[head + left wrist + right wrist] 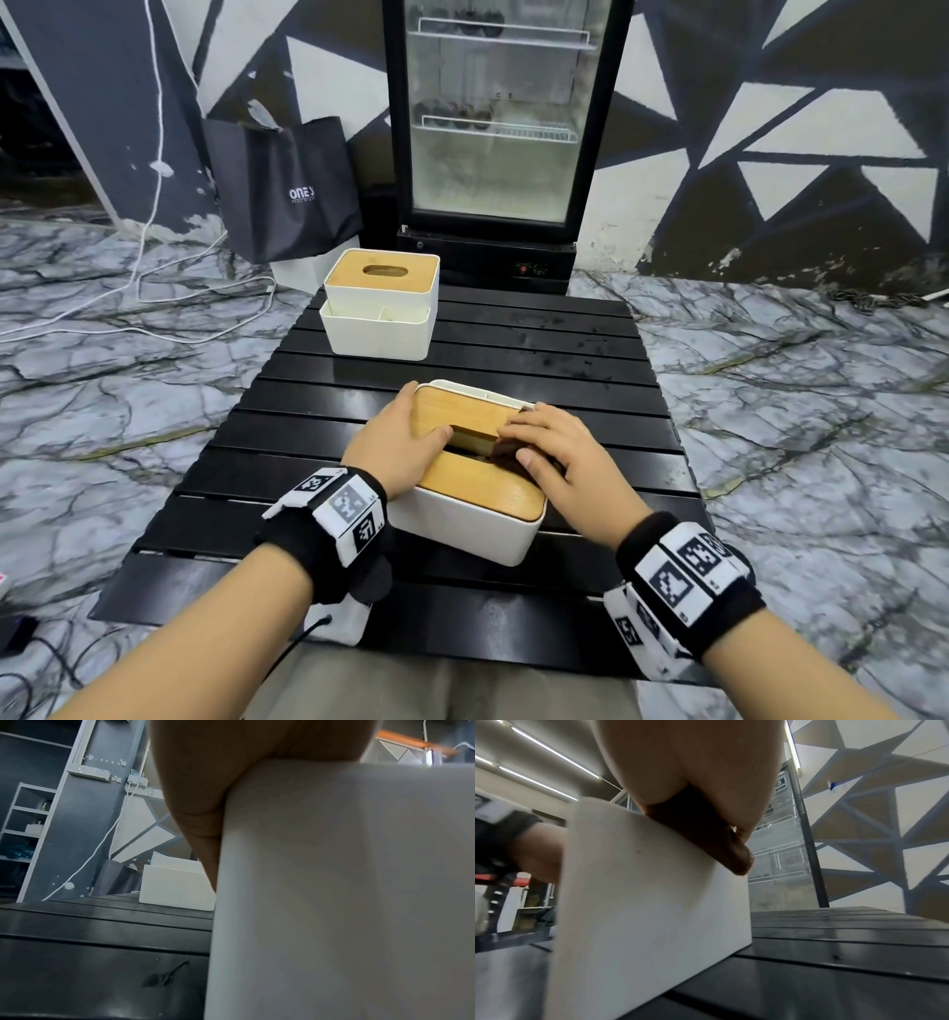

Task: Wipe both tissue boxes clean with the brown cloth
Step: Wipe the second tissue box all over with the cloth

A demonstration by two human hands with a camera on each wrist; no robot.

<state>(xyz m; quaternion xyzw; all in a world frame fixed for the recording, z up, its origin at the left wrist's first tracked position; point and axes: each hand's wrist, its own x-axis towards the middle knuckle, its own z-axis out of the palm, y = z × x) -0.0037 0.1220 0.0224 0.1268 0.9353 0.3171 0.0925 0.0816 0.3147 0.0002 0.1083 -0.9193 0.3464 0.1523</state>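
The near tissue box (464, 529), white with a wooden lid, stands in the middle of the black slatted table (539, 354). My left hand (398, 444) holds its left edge, thumb on the lid; in the left wrist view the hand (205, 780) runs down the white wall (334, 882). My right hand (547, 455) presses the dark brown cloth (506, 456) onto the lid's right side. The right wrist view shows the cloth (706, 833) bunched under the hand (693, 760) on the box's top edge (641, 892). The far tissue box (382, 303) (177, 888) stands at the table's back left, untouched.
A glass-door fridge (498, 128) stands right behind the table. A black shopping bag (287, 190) leans on the wall to its left. White cables (154, 288) trail over the marble floor on the left. The table's right half (580, 339) holds nothing.
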